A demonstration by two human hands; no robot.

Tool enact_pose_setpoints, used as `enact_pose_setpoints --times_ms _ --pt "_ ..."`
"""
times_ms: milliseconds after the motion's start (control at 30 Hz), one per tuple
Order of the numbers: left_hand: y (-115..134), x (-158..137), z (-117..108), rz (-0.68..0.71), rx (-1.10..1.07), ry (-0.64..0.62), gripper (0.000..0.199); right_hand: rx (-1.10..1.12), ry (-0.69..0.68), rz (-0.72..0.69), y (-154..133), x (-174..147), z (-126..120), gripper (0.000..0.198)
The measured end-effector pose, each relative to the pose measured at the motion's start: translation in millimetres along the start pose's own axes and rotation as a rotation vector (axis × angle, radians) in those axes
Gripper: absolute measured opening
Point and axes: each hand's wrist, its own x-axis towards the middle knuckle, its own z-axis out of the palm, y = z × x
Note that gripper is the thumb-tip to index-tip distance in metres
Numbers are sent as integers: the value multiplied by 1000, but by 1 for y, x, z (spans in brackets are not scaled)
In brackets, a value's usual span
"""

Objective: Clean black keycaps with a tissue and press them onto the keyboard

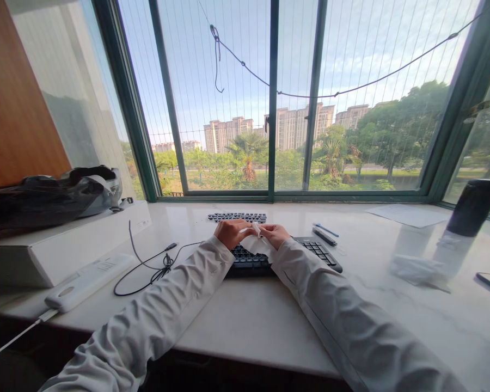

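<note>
My left hand (230,234) and my right hand (275,234) meet over a black keyboard (320,253). Between them, pinched in the fingers of both, is a thin white tissue (255,245), whose lower part hangs down over the keys. Whether it is dry or damp I cannot tell. My forearms and the tissue hide much of the keyboard's middle. Just beyond my hands lie rows of dark keys (237,217) on the white surface; whether these are loose keycaps or a second keyboard is too small to tell.
A black cable (163,269) lies coiled left of my left forearm, near a white power strip (90,280) and a white box (28,245). Rightward are pens (324,236), a clear plastic bag (420,271), a paper sheet (408,215) and a dark cylinder (476,207). Windows (271,198) stand behind.
</note>
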Motion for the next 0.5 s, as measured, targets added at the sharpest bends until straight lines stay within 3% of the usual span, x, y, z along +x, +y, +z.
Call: enact_pose_setpoints --times_ms 200,400,500 --pt "-6 -3 1 -23 35 42 25 137 -167 26 -4 -3 2 53" --pt "-1 -4 2 -22 41 55 26 39 -23 7 -1 -2 1 44" --pt "-1 -4 1 -18 53 62 26 71 -91 8 -2 -3 0 48"
